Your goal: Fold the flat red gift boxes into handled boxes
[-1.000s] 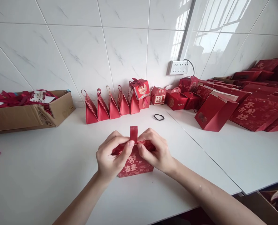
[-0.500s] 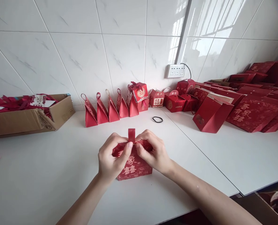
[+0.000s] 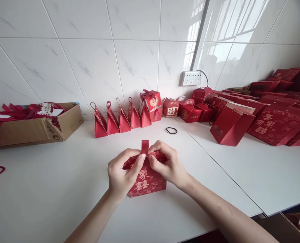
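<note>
A red gift box with pale printed characters stands upright on the white table, its top pinched together between my hands. A short red ribbon loop sticks straight up from the middle of that top edge. My left hand is closed on the top edge, its thumb pressed at the foot of the ribbon loop. On the other side, my right hand pinches the same edge with thumb and forefinger close beside the loop. My fingers hide part of the folded top.
A cardboard carton of red ribbons lies at the left. Several folded red boxes with loops line the wall. A black elastic band lies in front of small red boxes. Many red bags are stacked at the right.
The view has shifted slightly, so everything sits a little further right and lower. Both hands keep their pinch on the box top; the right fingertips look a little more curled in.
</note>
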